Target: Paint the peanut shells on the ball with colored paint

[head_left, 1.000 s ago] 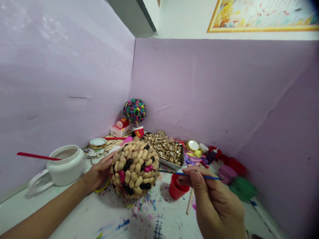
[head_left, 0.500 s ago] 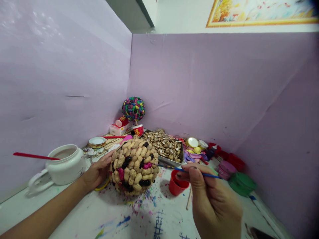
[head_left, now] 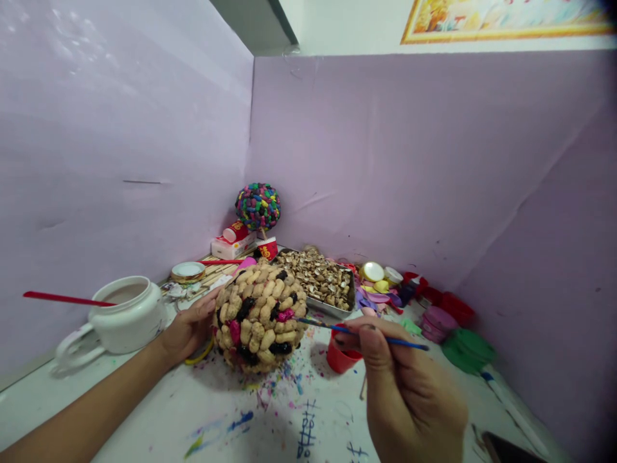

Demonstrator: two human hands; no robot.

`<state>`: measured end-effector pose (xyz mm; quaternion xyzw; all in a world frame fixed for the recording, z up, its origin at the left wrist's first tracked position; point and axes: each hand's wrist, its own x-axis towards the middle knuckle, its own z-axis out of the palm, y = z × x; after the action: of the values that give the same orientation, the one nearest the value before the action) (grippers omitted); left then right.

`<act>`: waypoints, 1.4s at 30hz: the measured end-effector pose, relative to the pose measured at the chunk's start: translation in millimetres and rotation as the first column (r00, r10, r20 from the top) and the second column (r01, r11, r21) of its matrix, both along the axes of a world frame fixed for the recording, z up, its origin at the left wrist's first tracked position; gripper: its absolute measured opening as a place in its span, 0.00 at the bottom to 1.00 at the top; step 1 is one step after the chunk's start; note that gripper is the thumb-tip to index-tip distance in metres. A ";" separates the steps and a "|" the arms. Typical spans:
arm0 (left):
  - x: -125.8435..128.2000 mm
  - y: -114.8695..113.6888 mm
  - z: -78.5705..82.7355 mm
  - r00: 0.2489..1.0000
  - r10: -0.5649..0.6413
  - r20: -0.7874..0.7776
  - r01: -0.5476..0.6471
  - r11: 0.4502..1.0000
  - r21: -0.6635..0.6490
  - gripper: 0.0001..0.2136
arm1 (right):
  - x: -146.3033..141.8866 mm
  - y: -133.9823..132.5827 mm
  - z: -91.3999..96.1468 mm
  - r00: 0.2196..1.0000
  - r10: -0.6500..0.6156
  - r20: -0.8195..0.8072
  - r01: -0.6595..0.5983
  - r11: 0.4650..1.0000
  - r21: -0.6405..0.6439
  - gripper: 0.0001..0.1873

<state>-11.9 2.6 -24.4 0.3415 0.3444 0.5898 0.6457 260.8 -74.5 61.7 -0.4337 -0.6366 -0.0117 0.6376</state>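
A ball covered in peanut shells point(head_left: 265, 321) rests near the middle of the table, mostly bare tan with some shells painted black and magenta. Against its left side lies my left hand point(head_left: 193, 325), gripping it with the fingertips partly hidden behind. My right hand point(head_left: 405, 379) pinches a blue paintbrush point(head_left: 380, 337) between thumb and fingers. The brush tip points left and reaches a magenta shell on the ball's right side. Just behind the right fingers stands a red cup point(head_left: 340, 357), partly covered by them; its contents are hidden.
A white pot point(head_left: 128, 321) with a red stick point(head_left: 62, 298) stands at left. Behind the ball are a metal tray point(head_left: 332, 310) of shells and a multicoloured ball point(head_left: 258, 207) on a stick. A green tub point(head_left: 468, 352) sits at right, a dark phone-like object point(head_left: 508, 448) near the front.
The view has shifted slightly. The right hand and brush have moved a little left relative to the red cup, covering more of it. The left hand keeps its hold on the ball.
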 end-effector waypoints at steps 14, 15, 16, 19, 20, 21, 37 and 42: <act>2.1 4.8 0.7 0.998 0.014 0.063 -0.013 1.000 -0.013 0.17 | 52.6 27.4 11.9 0.924 -0.321 0.211 0.383 0.805 -0.453 0.21; 1.8 5.1 -0.1 0.997 0.005 0.071 -0.004 1.000 -0.011 0.17 | 54.0 31.4 10.1 0.901 -0.333 0.278 0.430 0.767 -0.477 0.20; 1.6 5.4 -0.6 0.997 -0.002 0.075 0.003 1.000 -0.012 0.18 | 55.0 35.0 8.2 0.876 -0.338 0.344 0.475 0.728 -0.495 0.20; 1.5 5.6 0.0 0.997 -0.012 0.079 0.013 1.000 -0.014 0.19 | 56.0 44.0 2.0 0.818 -0.256 0.514 0.550 0.610 -0.571 0.20; 1.8 5.3 1.0 0.997 -0.012 0.078 0.013 1.000 -0.015 0.20 | 55.7 46.4 -0.4 0.809 -0.216 0.546 0.556 0.581 -0.595 0.20; 2.4 4.9 2.4 0.997 -0.007 0.072 0.009 1.000 -0.021 0.20 | 55.1 48.7 -3.0 0.805 -0.179 0.566 0.556 0.563 -0.612 0.20; 27.0 -17.4 7.2 0.765 0.301 -0.570 0.006 0.881 0.473 0.33 | 40.7 55.6 -14.6 0.745 -0.041 0.666 0.585 0.519 -0.623 0.19; 52.0 -22.4 44.4 0.571 0.378 -0.729 0.035 0.876 0.482 0.41 | 39.2 54.3 -14.9 0.738 -0.043 0.674 0.592 0.522 -0.615 0.18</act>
<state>40.1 -19.8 20.0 0.6720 0.4865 0.4941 0.2601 300.0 -20.2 46.8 -0.7606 -0.6359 0.0197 0.1293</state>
